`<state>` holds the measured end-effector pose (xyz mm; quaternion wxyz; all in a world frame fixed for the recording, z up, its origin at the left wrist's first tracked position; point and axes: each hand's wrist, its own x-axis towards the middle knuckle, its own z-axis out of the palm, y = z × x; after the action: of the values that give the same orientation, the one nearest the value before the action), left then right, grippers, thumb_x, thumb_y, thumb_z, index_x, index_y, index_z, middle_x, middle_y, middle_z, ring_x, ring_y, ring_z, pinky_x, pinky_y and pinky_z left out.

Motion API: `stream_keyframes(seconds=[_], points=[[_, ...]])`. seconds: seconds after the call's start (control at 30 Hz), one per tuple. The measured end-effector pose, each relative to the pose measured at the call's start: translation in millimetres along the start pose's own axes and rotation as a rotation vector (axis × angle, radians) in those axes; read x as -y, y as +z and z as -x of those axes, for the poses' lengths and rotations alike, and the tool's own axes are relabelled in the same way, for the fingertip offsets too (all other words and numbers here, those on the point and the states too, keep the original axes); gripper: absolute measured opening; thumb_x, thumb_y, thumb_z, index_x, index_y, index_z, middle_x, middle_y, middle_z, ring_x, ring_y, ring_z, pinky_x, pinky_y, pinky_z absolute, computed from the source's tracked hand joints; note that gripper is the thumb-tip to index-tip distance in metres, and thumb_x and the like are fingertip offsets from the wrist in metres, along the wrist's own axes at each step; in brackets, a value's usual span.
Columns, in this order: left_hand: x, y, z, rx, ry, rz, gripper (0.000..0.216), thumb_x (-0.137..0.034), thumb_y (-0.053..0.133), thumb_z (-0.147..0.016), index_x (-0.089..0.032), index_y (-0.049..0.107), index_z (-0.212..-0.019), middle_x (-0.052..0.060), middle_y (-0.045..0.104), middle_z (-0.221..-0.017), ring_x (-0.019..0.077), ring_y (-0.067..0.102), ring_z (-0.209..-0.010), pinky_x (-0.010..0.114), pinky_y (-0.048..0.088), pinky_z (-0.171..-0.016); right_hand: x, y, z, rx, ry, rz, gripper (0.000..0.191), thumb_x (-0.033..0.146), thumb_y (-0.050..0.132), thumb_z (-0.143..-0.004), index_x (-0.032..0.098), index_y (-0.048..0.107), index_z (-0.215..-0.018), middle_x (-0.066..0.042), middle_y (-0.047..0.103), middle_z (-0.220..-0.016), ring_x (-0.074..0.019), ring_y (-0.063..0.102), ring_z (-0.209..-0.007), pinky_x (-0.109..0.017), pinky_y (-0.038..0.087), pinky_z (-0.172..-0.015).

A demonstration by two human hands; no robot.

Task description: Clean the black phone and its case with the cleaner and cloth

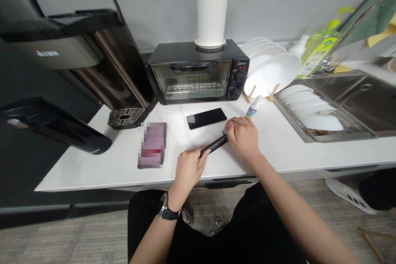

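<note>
Both my hands hold a slim black phone-like slab (214,145) on edge above the white counter (278,148). My left hand (188,169) grips its near end with fingers wrapped round it; a black watch sits on that wrist. My right hand (243,136) pinches its far end. A second black phone (206,118) lies flat on the counter just behind the hands. A small white spray bottle (254,107) stands right behind my right hand. A blurred pink-purple flat item (152,144) lies to the left of my left hand.
A black toaster oven (196,72) stands at the back with a white utensil holder (211,18) on top. A dark coffee machine (93,62) fills the left. White plates (272,72) lean in a rack; a sink with dishes (321,111) and green bottle (318,47) lie right.
</note>
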<state>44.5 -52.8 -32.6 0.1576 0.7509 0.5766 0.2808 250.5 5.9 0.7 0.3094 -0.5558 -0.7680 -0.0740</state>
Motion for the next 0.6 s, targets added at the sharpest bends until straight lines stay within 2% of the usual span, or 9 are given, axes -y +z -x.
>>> stream_keyframes(seconds=[0.07, 0.13, 0.2, 0.27, 0.33, 0.43, 0.53, 0.6], points=[[1, 0, 0, 0.011, -0.001, -0.028, 0.029, -0.030, 0.055, -0.103, -0.017, 0.079, -0.092, 0.005, 0.074, -0.067, 0.0155, 0.060, -0.054, 0.026, 0.037, -0.058, 29, 6, 9, -0.041, -0.008, -0.054, 0.033, 0.019, 0.040, -0.103, 0.019, 0.070, -0.088, -0.010, 0.075, -0.098, -0.0279, 0.063, -0.099, -0.045, 0.040, -0.102], [4, -1, 0, 0.030, 0.010, -0.091, 0.027, -0.020, 0.054, -0.099, -0.016, 0.077, -0.084, 0.006, 0.073, -0.068, 0.0173, 0.063, -0.058, 0.027, 0.040, -0.060, 63, 13, 22, -0.034, -0.092, -0.148, 0.028, 0.020, 0.044, -0.103, 0.019, 0.071, -0.096, -0.009, 0.075, -0.102, -0.0278, 0.062, -0.107, -0.048, 0.034, -0.113], [8, 0, -1, 0.042, 0.026, -0.159, 0.021, -0.012, 0.056, -0.091, -0.015, 0.075, -0.084, 0.009, 0.076, -0.076, 0.0207, 0.068, -0.066, 0.028, 0.044, -0.063, 87, 18, 33, 0.020, -0.224, -0.231, 0.025, 0.025, 0.046, -0.104, 0.018, 0.070, -0.108, -0.010, 0.074, -0.111, -0.0273, 0.060, -0.111, -0.046, 0.037, -0.111], [11, 0, -1, 0.054, 0.046, -0.199, 0.018, -0.008, 0.060, -0.083, -0.015, 0.076, -0.087, 0.012, 0.079, -0.085, 0.0241, 0.071, -0.074, 0.030, 0.046, -0.065, 91, 20, 40, 0.071, -0.347, -0.243, 0.030, 0.034, 0.048, -0.106, 0.017, 0.066, -0.124, -0.012, 0.071, -0.122, -0.0279, 0.058, -0.114, -0.045, 0.041, -0.104], [13, 0, 0, 0.073, 0.042, -0.216, 0.017, -0.008, 0.061, -0.082, -0.015, 0.076, -0.083, 0.012, 0.079, -0.084, 0.0253, 0.072, -0.074, 0.031, 0.046, -0.066, 74, 17, 41, 0.085, -0.406, -0.202, 0.040, 0.044, 0.048, -0.106, 0.016, 0.063, -0.131, -0.014, 0.068, -0.125, -0.0293, 0.057, -0.112, -0.044, 0.042, -0.098], [10, 0, 1, 0.066, -0.003, -0.161, 0.023, -0.018, 0.060, -0.094, -0.017, 0.076, -0.076, 0.009, 0.077, -0.073, 0.0227, 0.071, -0.067, 0.029, 0.043, -0.064, 28, 8, 30, 0.082, -0.349, -0.122, 0.039, 0.047, 0.044, -0.108, 0.017, 0.067, -0.115, -0.012, 0.070, -0.106, -0.0293, 0.057, -0.099, -0.044, 0.041, -0.089], [4, -1, 0, 0.030, 0.002, -0.036, 0.027, -0.031, 0.057, -0.103, -0.019, 0.080, -0.097, 0.009, 0.081, -0.084, 0.0204, 0.073, -0.069, 0.028, 0.042, -0.064, -8, 2, 10, 0.095, -0.192, -0.043, 0.037, 0.034, 0.037, -0.109, 0.020, 0.067, -0.090, -0.009, 0.068, -0.087, -0.0270, 0.056, -0.086, -0.043, 0.041, -0.084], [1, -2, -2, 0.024, 0.005, -0.017, 0.028, -0.034, 0.057, -0.104, -0.020, 0.081, -0.105, 0.009, 0.081, -0.084, 0.0193, 0.071, -0.066, 0.027, 0.040, -0.062, -14, 2, 0, 0.066, -0.069, -0.016, 0.039, 0.025, 0.036, -0.107, 0.020, 0.066, -0.083, -0.008, 0.068, -0.084, -0.0260, 0.059, -0.085, -0.045, 0.042, -0.091]])
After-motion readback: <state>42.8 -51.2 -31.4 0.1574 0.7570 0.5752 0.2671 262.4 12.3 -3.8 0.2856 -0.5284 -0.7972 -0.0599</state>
